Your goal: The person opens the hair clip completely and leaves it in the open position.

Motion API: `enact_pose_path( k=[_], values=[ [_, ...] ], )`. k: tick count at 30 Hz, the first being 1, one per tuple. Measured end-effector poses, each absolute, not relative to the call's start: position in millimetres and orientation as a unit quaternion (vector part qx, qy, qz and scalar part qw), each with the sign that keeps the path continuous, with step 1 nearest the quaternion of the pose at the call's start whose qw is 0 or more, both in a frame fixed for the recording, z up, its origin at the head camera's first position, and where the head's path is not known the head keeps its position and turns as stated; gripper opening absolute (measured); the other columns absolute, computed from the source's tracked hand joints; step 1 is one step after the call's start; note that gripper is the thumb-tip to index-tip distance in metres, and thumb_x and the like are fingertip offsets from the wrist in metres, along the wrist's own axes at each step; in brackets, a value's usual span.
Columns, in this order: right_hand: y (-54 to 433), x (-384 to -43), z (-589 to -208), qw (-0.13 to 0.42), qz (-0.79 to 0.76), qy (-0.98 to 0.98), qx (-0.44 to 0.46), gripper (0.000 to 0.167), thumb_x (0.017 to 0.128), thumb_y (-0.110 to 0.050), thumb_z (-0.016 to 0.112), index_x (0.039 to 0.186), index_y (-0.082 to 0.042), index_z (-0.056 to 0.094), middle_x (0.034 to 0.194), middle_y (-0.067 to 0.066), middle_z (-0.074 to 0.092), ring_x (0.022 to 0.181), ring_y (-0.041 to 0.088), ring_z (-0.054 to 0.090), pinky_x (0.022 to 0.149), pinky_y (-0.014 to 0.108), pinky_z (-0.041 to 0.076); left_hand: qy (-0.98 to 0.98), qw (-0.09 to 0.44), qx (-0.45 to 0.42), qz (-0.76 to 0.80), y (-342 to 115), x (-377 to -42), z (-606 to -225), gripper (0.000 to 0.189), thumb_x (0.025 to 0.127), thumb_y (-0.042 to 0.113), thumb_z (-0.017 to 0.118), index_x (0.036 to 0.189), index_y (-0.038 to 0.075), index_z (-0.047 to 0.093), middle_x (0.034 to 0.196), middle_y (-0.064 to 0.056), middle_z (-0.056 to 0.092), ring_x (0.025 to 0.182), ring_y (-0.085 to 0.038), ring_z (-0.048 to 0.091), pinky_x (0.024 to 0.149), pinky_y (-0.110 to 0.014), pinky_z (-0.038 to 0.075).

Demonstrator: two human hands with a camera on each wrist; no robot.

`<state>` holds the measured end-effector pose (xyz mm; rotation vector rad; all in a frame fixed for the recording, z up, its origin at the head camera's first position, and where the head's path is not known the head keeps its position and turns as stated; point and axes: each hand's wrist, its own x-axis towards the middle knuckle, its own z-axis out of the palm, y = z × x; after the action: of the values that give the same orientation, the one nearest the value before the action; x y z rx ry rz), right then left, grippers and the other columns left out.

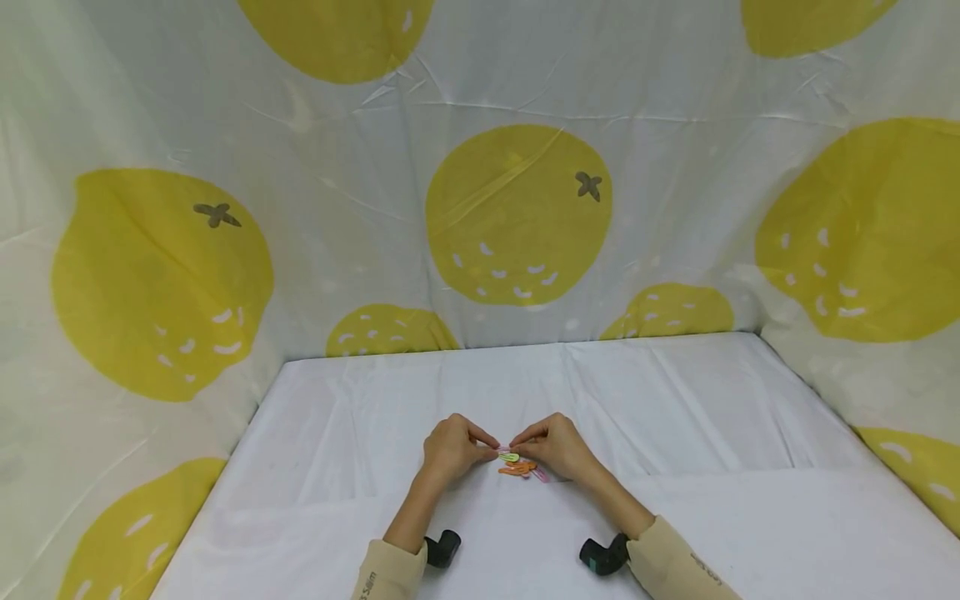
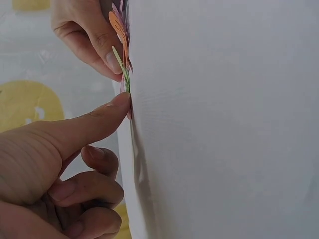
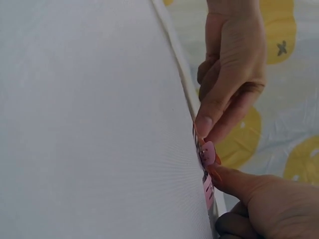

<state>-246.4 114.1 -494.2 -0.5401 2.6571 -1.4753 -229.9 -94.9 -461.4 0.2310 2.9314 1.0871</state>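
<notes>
A light-green clip (image 1: 510, 457), orange clips (image 1: 514, 471) and pink clips (image 1: 541, 476) sit bunched close together.

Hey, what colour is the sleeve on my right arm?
The right sleeve is beige with dark lettering, best seen in the head view.

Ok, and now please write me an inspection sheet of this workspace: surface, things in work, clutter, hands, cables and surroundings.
Surface: white-covered table, creases visible.
Job's things: small green clip, orange clips and pink clips, lying close together.
Clutter: nothing seen.
Hands: left hand and right hand face each other, thumbs and forefingers at the clips; exact grip partly hidden. A black device shows at each wrist.
Cables: nothing seen.
Surroundings: pale curtain with yellow fruit print, behind the table and at both sides.
</notes>
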Motion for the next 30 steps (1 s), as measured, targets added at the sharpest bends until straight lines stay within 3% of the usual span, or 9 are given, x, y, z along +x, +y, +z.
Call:
enact_pose_path(
  k=[8, 15, 23, 30],
  values=[
    [114.7, -246.2, -493.7, 0.031, -0.471, 0.863, -0.182, 0.005, 0.086, -0.018, 0.084, 0.082, -0.017, 0.084, 0.086, 0.001, 0.078, 0.070, 0.005, 0.048, 0.060, 0.019, 0.039, 0.936, 0.004, 0.075, 0.345, -95.4, -230.9, -460.2, 0.010, 0.075, 0.018, 0.093, 0.082, 0.018, 0.086, 0.058, 0.005, 0.061, 0.061, -0.009, 0.045, 0.052, -0.025, 0.034],
    [116.2, -245.8, -493.1, 0.036, -0.472, 0.859, -0.196, 0.006, 0.085, -0.017, 0.085, 0.081, -0.013, 0.083, 0.071, -0.001, 0.073, 0.057, 0.000, 0.041, 0.053, 0.017, 0.034, 0.935, 0.004, 0.081, 0.344, -95.6, -231.3, -460.5, 0.008, 0.075, 0.016, 0.093, 0.079, 0.018, 0.086, 0.054, 0.006, 0.053, 0.058, -0.009, 0.042, 0.049, -0.023, 0.031],
    [118.9, -244.9, -490.9, 0.072, -0.476, 0.850, -0.213, 0.011, 0.090, -0.017, 0.080, 0.084, -0.008, 0.080, 0.072, -0.001, 0.071, 0.059, 0.000, 0.047, 0.055, 0.018, 0.038, 0.932, -0.005, 0.087, 0.353, -95.9, -230.5, -460.3, 0.008, 0.075, 0.015, 0.092, 0.075, 0.016, 0.085, 0.054, 0.006, 0.052, 0.058, -0.008, 0.043, 0.050, -0.023, 0.031],
    [120.2, -244.6, -486.1, 0.092, -0.489, 0.842, -0.209, 0.009, 0.093, -0.019, 0.078, 0.088, -0.012, 0.080, 0.056, -0.008, 0.043, 0.052, 0.002, 0.032, 0.052, 0.019, 0.029, 0.920, -0.007, 0.099, 0.378, -101.3, -231.5, -455.8, 0.008, 0.077, 0.016, 0.091, 0.075, 0.015, 0.084, 0.056, 0.007, 0.045, 0.060, -0.009, 0.040, 0.051, -0.022, 0.027]
  ],
)
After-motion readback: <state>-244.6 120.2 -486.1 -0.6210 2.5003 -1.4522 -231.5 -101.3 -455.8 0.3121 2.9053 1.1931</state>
